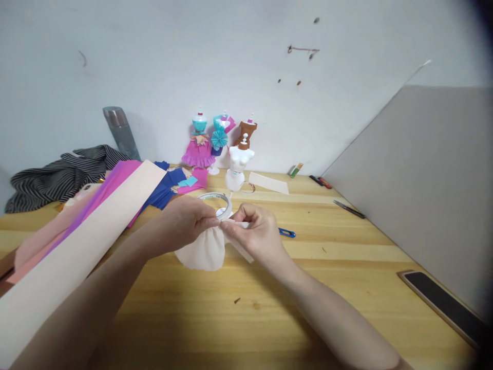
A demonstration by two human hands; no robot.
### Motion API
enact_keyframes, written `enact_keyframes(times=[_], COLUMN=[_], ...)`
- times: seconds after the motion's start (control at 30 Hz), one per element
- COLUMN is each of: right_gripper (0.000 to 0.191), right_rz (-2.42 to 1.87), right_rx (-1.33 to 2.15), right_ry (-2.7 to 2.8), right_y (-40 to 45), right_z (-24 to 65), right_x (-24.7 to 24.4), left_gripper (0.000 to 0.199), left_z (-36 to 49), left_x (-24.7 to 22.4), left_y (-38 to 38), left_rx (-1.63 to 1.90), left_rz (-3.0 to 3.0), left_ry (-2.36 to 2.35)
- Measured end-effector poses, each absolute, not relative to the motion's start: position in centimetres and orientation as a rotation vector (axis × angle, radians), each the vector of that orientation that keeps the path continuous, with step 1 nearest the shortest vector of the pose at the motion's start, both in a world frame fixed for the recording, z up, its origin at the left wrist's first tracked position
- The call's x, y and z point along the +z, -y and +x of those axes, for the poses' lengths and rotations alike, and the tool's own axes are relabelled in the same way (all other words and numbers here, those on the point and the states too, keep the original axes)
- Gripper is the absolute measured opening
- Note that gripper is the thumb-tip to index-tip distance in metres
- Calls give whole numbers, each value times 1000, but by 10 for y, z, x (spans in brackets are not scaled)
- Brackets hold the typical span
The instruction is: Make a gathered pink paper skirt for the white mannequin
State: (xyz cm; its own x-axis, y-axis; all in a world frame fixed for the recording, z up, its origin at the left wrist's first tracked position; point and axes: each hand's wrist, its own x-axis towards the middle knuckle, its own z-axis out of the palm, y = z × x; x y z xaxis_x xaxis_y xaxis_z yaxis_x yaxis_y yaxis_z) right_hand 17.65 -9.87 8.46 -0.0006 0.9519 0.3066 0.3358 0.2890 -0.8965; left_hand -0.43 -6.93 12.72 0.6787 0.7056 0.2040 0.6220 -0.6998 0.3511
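A gathered piece of pale crepe paper (pixel 206 251) hangs between my hands, its pleats fanning downward. My left hand (pixel 188 218) pinches its top edge at the left. Close beside it, my right hand (pixel 256 231) pinches the same edge, with thumb and forefinger nearly touching the left fingertips. A flat strip of the pale paper (pixel 242 251) extends below my right hand. Just behind the fingertips is a roll of tape (pixel 227 203). Behind the roll stands a bare white mini mannequin (pixel 239 159), its base partly hidden.
Long crepe sheets (pixel 88 246) lie at the left, near a striped cloth (pixel 57 174) and a bottle (pixel 122 132). Dressed mannequins (pixel 198 149) stand at the back. A blue-handled tool (pixel 287 233), a cutter (pixel 348 208) and a phone (pixel 442 303) lie to the right.
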Motion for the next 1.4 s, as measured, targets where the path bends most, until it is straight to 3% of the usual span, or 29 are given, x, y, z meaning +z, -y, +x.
enact_keyframes(times=[0.47,0.77,1.1,1.4], right_gripper=[18,23,37,31], right_rz=[-1171,-1179,-1133,-1057], right_rx=[788,846,1300,1417], right_ry=[1633,1557,1191,1274], right_y=[98,97,91,96], right_z=[182,178,178,188], right_x=[95,93,87,98], left_gripper=[29,30,35,33], left_z=[-9,-7,-5,-13], left_x=[133,129,127,130], left_y=[70,74,70,60], left_rx=[492,516,628,575], left_rz=[2631,2636,2711,2594], left_ry=[-1039,-1024,-822,-851])
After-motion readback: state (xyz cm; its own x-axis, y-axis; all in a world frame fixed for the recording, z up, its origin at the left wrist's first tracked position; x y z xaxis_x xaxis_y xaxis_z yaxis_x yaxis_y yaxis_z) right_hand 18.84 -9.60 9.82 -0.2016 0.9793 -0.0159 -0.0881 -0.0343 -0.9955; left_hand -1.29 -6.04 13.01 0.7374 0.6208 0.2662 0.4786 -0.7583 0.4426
